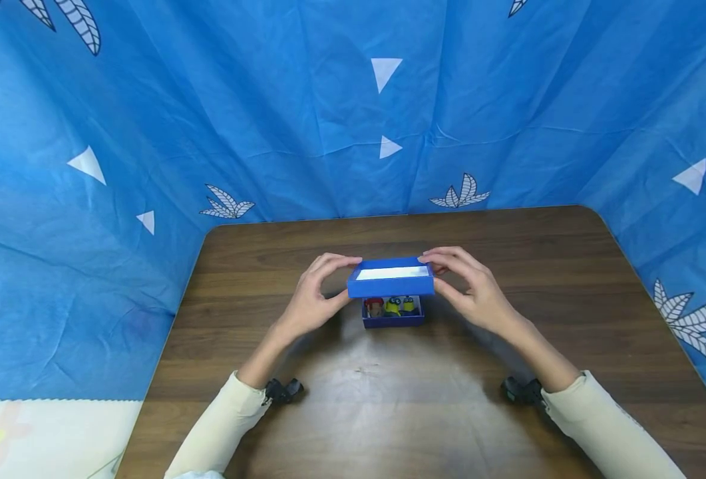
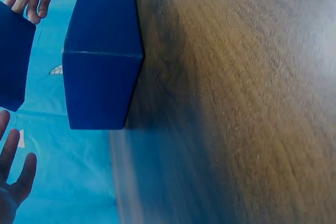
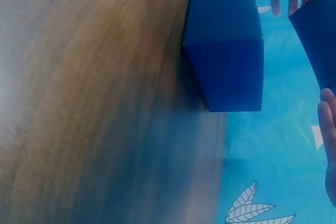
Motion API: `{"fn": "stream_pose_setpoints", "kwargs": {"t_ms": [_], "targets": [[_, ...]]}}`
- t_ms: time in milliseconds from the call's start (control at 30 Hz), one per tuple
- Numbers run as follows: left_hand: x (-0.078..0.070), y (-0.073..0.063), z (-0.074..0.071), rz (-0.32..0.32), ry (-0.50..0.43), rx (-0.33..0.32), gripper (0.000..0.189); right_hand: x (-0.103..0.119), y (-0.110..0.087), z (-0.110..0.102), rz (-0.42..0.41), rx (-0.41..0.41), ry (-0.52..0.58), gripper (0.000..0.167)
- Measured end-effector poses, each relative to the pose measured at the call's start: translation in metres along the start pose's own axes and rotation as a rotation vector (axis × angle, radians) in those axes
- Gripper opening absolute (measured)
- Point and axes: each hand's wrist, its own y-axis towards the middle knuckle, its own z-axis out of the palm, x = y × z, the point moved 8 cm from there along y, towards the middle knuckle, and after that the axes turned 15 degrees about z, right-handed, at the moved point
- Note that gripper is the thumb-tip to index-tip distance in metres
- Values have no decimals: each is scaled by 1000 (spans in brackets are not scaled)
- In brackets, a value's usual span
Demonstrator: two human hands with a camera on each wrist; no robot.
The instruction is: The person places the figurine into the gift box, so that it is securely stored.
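Observation:
A blue box (image 1: 393,321) stands on the wooden table with its top uncovered. Inside it sit small toy figures: one with a red top (image 1: 374,306) and two yellow-green ones with big eyes (image 1: 393,306). Above the box, a blue box lid (image 1: 391,288) is held up, clear of it in both wrist views. My left hand (image 1: 313,299) grips the lid's left end between thumb and fingers. At the right end, my right hand (image 1: 475,286) pinches it the same way. The left wrist view shows the box's outer walls (image 2: 102,87) and the raised lid (image 2: 13,56) beside them.
The brown wooden table (image 1: 388,399) has rounded far corners. A blue curtain (image 1: 329,100) with white triangles and leaf prints hangs behind it and along both sides. A pale cloth with a flower print (image 1: 47,432) shows at the lower left.

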Motion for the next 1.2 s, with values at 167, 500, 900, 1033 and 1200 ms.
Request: {"fn": "stream_pose_setpoints", "kwargs": {"t_ms": [167, 500, 900, 1033, 1200], "targets": [[-4, 1, 0, 37, -5, -41, 44, -1, -1, 2, -5, -20, 9, 50], [-10, 3, -3, 62, 12, -115, 36, -7, -5, 5, 79, -23, 40, 34], [-11, 3, 2, 30, -103, -100, 35, -9, -7, 12, 116, 24, 229, 38], [-8, 1, 3, -10, -151, -104, 44, -9, -7, 13, 120, 20, 269, 54], [-8, 1, 4, -29, -184, -113, 64, -12, -6, 14, 105, 12, 336, 75]]}}
